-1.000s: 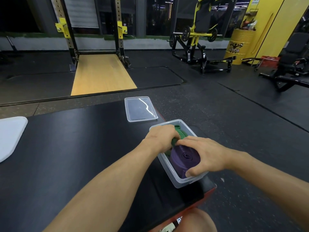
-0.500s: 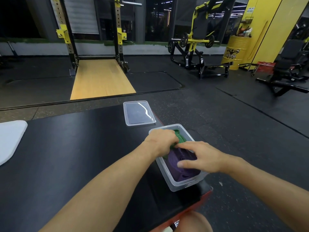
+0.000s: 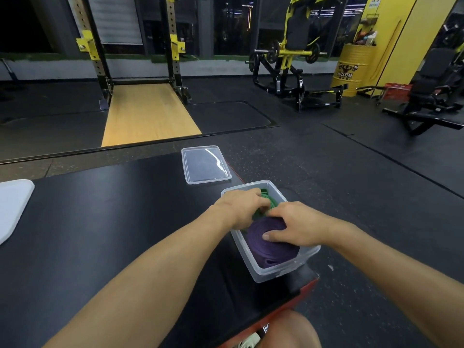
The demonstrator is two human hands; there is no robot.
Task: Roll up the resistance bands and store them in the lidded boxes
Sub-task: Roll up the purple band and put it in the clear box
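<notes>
A clear plastic box [image 3: 281, 271] sits at the right edge of the black padded surface [image 3: 100, 222]. Inside it lie a rolled purple band [image 3: 273, 247] near me and a green band [image 3: 265, 197] at the far end. My left hand [image 3: 241, 208] reaches into the box with curled fingers gripping the green band. My right hand [image 3: 293, 224] lies over the purple roll, its thumb pressing on the roll's top. The box's clear lid [image 3: 204, 164] lies flat on the surface just beyond the box.
A white board [image 3: 12, 207] lies at the left edge of the surface. My knee [image 3: 288, 330] shows below. Beyond are a squat rack with a wooden platform [image 3: 148, 114], a yellow weight machine [image 3: 296, 54], a yellow drum [image 3: 351, 66] and a bench [image 3: 431, 91].
The camera view has tilted slightly. My right hand shifted on the purple roll, which has sunk deeper into the box. My left hand stays on the green band.
</notes>
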